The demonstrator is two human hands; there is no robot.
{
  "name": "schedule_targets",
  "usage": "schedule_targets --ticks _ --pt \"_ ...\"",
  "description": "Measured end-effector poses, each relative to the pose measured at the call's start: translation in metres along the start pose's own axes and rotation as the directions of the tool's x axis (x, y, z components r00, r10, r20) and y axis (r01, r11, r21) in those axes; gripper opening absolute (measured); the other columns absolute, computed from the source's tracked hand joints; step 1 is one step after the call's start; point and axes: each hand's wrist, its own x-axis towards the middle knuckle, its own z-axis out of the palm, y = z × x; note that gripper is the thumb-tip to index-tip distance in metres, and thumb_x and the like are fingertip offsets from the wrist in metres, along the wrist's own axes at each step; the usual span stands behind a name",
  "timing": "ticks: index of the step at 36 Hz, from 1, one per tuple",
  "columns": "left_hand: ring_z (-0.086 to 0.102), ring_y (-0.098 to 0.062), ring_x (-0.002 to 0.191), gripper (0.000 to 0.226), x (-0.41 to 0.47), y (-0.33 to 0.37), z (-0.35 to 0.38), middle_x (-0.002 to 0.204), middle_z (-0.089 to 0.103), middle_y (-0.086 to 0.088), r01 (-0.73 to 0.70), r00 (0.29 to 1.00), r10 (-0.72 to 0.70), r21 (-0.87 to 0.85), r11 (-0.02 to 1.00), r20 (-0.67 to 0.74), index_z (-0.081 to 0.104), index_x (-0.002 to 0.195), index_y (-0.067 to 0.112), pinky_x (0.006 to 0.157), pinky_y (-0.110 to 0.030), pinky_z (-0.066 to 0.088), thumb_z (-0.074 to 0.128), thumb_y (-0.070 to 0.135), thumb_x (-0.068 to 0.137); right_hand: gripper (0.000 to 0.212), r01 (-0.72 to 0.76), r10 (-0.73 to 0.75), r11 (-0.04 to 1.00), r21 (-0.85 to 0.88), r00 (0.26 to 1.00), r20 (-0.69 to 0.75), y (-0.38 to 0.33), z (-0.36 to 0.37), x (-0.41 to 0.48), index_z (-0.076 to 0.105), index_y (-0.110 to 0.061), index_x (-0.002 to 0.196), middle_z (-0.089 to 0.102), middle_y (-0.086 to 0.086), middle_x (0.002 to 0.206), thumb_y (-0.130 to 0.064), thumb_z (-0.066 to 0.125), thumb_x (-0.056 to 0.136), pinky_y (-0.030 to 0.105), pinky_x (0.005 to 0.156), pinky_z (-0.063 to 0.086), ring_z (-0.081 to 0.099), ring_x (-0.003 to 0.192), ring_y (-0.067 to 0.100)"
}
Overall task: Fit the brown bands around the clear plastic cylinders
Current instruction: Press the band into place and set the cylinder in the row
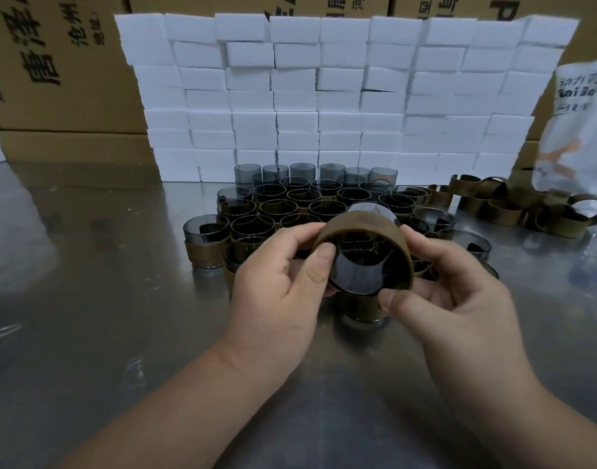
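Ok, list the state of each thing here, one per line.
Smoky clear plastic cylinder: lifted, tilted, in both hands.
Brown band: around that cylinder.
Left hand: grips its rim.
Right hand: grips its rim.
Loose brown bands: heaped on metal table.
Banded cylinders: standing upright, clustered.

On the counter [87,299], a cluster of cylinders [310,204] with all else placed around it.
Behind the cluster stands a wall of stacked boxes [341,96], cartons [53,62] behind that; loose bands [513,206] lie to its right, a bag [574,137] farther right; before it, the left hand [277,286] and right hand [459,299] grip one banded cylinder [368,265].
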Motion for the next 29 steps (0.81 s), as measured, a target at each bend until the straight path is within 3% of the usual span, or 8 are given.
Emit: schedule_targets --ticks 7,10,13,15,18,22,24,29 --pt "0.056 0.010 0.062 0.030 0.001 -0.001 0.003 0.077 0.063 0.028 0.045 0.997 -0.049 -0.072 0.996 -0.051 0.050 0.104 0.032 0.057 -0.005 0.045 0.057 0.026 0.075 0.051 -0.051 0.050 0.997 0.065 0.999 0.012 0.002 -0.001 0.000 0.060 -0.023 0.092 0.063 0.000 0.049 0.024 0.058 0.071 0.010 0.045 0.045 0.053 0.041 -0.001" --pt "0.056 0.016 0.074 0.031 0.002 0.003 0.001 0.087 0.062 0.014 0.033 0.999 -0.033 -0.025 0.999 0.001 0.050 0.109 0.029 0.066 -0.002 0.042 0.062 0.041 0.082 0.050 -0.041 0.038 0.996 0.082 0.999 0.034 0.006 -0.001 0.000 0.058 -0.021 0.094 0.068 -0.008 0.058 0.023 0.056 0.073 0.011 0.049 0.048 0.056 0.045 -0.002" --pt "0.052 0.013 0.100 0.066 0.001 0.002 -0.003 0.112 0.052 0.006 -0.008 0.995 -0.003 0.110 0.994 0.099 0.046 0.121 0.022 0.082 -0.004 0.039 0.035 0.072 0.079 0.052 -0.006 0.000 0.995 0.103 0.998 0.057 0.010 -0.001 0.000 0.064 -0.025 0.092 0.072 -0.010 0.075 0.019 0.067 0.065 0.014 0.054 0.051 0.063 0.055 0.001" --pt "0.055 0.001 0.108 0.077 0.000 0.005 -0.004 0.122 0.053 0.003 0.124 0.981 -0.119 -0.021 0.992 0.152 0.046 0.123 0.027 0.081 -0.013 0.045 0.041 0.081 0.069 0.048 0.002 -0.009 0.989 0.148 0.999 0.043 0.013 -0.002 0.001 0.070 -0.030 0.089 0.071 -0.009 0.092 0.007 0.066 0.059 0.017 0.058 0.053 0.066 0.063 0.005" --pt "0.067 -0.018 0.085 0.094 -0.001 0.003 -0.001 0.112 0.064 -0.007 0.391 0.914 -0.333 -0.285 0.875 0.232 0.048 0.128 0.018 0.062 -0.027 0.052 0.066 0.074 0.056 0.048 -0.018 0.014 0.979 0.204 1.000 0.017 0.014 -0.004 0.004 0.064 -0.026 0.100 0.069 -0.008 0.103 -0.001 0.063 0.059 0.018 0.061 0.053 0.069 0.072 0.007" --pt "0.066 -0.018 0.066 0.052 0.003 0.000 0.000 0.079 0.068 -0.005 0.516 0.857 -0.433 -0.483 0.708 0.281 0.059 0.102 0.010 0.056 -0.029 0.054 0.060 0.049 0.067 0.093 -0.121 0.108 0.968 0.220 0.992 0.068 0.014 -0.006 0.005 0.046 -0.028 0.126 0.067 -0.021 0.106 -0.019 0.086 0.042 0.018 0.064 0.053 0.069 0.081 0.007" --pt "0.067 -0.020 0.065 0.052 0.004 0.001 0.000 0.077 0.068 -0.005 0.519 0.854 -0.437 -0.524 0.675 0.282 0.058 0.101 0.008 0.056 -0.029 0.054 0.058 0.047 0.067 0.122 -0.163 0.144 0.970 0.181 0.983 0.111 0.012 -0.004 0.004 0.042 -0.020 0.137 0.061 -0.007 0.126 -0.048 0.091 0.029 0.022 0.071 0.053 0.067 0.092 0.012" --pt "0.067 -0.023 0.067 0.050 0.003 0.001 0.001 0.082 0.068 -0.011 0.543 0.838 -0.463 -0.526 0.655 0.288 0.058 0.099 0.006 0.057 -0.029 0.054 0.049 0.047 0.072 0.118 -0.204 0.195 0.963 0.178 0.979 0.067 0.008 -0.002 0.005 0.046 -0.002 0.134 0.063 0.012 0.121 -0.059 0.085 0.039 0.022 0.068 0.051 0.064 0.093 0.017"
